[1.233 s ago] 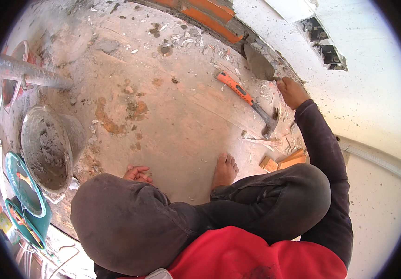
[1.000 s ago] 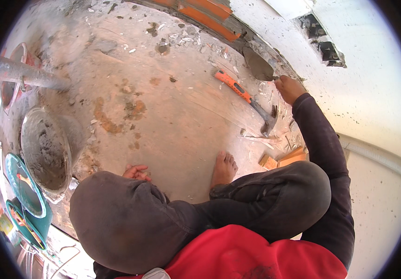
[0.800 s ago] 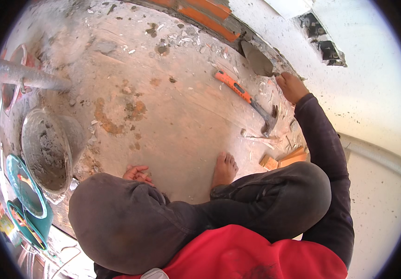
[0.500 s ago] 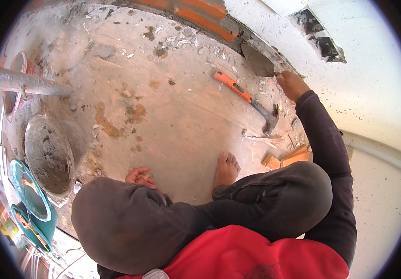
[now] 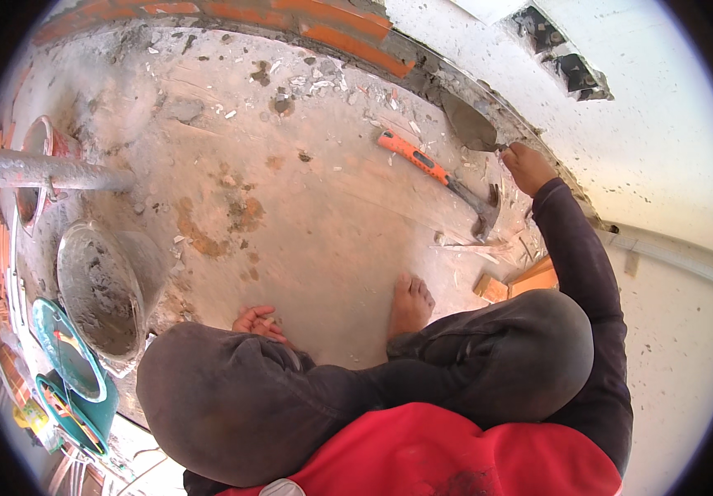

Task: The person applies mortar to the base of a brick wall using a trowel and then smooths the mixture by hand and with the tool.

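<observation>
My right hand (image 5: 528, 168) is closed around the handle of a pointing trowel (image 5: 470, 124). The trowel's broad blade points away from me, close to the foot of the white wall (image 5: 662, 140). I cannot tell whether the blade touches the mortar strip there. Beside my left knee, my left hand (image 5: 260, 322) shows only its fingers, loosely bent and apart with nothing in them; the knee hides the rest. A claw hammer (image 5: 443, 178) with an orange and black grip lies on the dusty floor (image 5: 315, 223), just left of the trowel.
At left stand a mortar-stained bucket (image 5: 100, 289), teal buckets (image 5: 71, 351) holding tools, and a reddish bucket (image 5: 38, 169) behind a grey pole (image 5: 59, 172). Orange bricks (image 5: 356, 50) line the far edge. Brick pieces (image 5: 530, 279) lie by my bare foot (image 5: 411, 306). The wall has box recesses (image 5: 576, 74).
My right hand and the trowel have shifted slightly right and nearer to me along the wall's foot. The view has tilted a little. My left hand stays beside the knee.
</observation>
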Action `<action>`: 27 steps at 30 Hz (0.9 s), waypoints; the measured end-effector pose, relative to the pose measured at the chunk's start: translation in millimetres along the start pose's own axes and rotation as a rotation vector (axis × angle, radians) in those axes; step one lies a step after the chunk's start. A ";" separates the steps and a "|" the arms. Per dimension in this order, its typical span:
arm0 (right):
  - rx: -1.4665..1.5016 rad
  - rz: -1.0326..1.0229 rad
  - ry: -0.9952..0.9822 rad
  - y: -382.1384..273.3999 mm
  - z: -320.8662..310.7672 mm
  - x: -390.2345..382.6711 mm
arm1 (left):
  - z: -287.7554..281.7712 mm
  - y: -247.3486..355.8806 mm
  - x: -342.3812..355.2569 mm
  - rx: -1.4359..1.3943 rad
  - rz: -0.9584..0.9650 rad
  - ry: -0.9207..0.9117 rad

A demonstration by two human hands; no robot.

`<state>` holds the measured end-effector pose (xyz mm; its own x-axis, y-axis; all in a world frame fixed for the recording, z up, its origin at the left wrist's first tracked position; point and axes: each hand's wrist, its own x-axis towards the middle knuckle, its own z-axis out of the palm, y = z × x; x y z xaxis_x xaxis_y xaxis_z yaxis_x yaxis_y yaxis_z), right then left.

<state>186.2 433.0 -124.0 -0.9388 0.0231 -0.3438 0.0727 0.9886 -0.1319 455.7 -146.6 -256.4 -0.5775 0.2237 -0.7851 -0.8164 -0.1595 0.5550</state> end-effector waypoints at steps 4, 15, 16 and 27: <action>0.038 -0.049 0.038 -26.3 -0.5 -5.2 | -5.7 2.5 -6.4 0.051 -0.025 -0.007; 0.040 -0.009 0.009 11.0 2.5 -7.1 | -8.3 6.1 1.6 -0.036 -0.110 -0.164; 0.052 0.001 0.021 12.2 0.7 -6.5 | -7.7 10.2 1.1 -0.031 -0.123 -0.174; 0.823 -0.083 -0.169 -110.3 -7.6 -65.8 | 7.5 32.3 -66.8 0.189 -0.048 0.011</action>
<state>237.4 323.6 -79.7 -0.8936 -0.1322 -0.4289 0.2893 0.5609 -0.7757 467.9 -159.4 -183.9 -0.5387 0.2164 -0.8142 -0.8293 0.0343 0.5577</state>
